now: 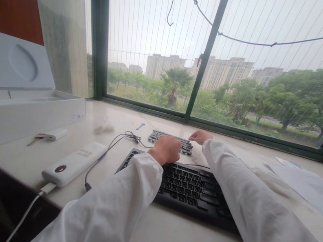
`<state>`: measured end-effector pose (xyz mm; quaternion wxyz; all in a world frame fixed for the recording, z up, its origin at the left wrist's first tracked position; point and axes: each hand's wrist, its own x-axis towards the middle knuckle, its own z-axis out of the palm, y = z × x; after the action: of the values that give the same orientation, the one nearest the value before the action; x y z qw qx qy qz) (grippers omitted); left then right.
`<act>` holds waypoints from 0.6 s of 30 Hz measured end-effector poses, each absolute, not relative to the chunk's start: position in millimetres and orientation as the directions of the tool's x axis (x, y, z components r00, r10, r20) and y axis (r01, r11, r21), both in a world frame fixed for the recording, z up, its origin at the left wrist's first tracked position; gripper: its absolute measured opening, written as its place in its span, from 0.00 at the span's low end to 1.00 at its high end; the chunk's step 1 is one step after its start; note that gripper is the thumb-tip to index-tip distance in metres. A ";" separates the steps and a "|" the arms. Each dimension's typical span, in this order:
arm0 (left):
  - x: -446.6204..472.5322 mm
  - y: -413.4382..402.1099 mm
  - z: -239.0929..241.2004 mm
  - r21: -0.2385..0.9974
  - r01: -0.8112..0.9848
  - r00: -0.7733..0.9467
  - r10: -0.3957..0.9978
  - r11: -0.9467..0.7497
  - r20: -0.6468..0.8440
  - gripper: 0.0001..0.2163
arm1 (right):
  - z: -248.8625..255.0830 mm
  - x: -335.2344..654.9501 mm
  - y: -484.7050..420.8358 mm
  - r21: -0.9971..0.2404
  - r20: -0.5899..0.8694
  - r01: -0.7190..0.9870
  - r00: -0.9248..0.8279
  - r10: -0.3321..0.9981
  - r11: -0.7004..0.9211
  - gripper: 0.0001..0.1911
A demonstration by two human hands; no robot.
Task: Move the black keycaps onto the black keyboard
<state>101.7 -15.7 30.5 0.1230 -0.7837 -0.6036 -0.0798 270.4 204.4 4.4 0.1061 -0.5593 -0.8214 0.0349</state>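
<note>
A black keyboard (182, 188) lies on the pale counter, its key sockets bare over much of the visible part. Behind it, loose dark keycaps (159, 136) are set out in rows. My left hand (167, 149) is closed above the keyboard's back edge, in front of the keycap rows; its fingertips are hidden from me. Just beyond the right end of those rows, my right hand (202, 137) is closed with thumb and finger together. Anything in that pinch is too small to make out.
A white power bank (75, 163) with a plugged-in cable lies left. Behind it are a key (36, 139), a small white piece (56, 134) and an open white box (25, 119). A black cable (110, 145), small blue tool (140, 126) and papers (311, 189) also lie here.
</note>
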 end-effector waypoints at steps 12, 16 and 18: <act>101.5 -15.1 30.2 -0.086 0.965 0.263 0.921 -0.248 0.287 0.13 | -0.9 275.3 206.0 -0.138 0.151 0.877 -0.440 0.885 0.460 0.12; 101.5 -14.8 30.1 -0.088 0.966 0.260 0.923 -0.244 0.285 0.13 | 0.9 275.3 203.4 -0.122 0.167 0.877 -0.443 0.881 0.464 0.11; 101.2 -14.5 29.8 -0.090 0.964 0.264 0.921 -0.248 0.287 0.13 | 4.5 277.5 201.1 -0.119 0.185 0.884 -0.427 0.885 0.452 0.11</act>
<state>101.2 -14.5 29.8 0.1243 -0.7852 -0.6003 -0.0880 277.5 201.1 4.5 0.1106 -0.5237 -0.8447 0.0019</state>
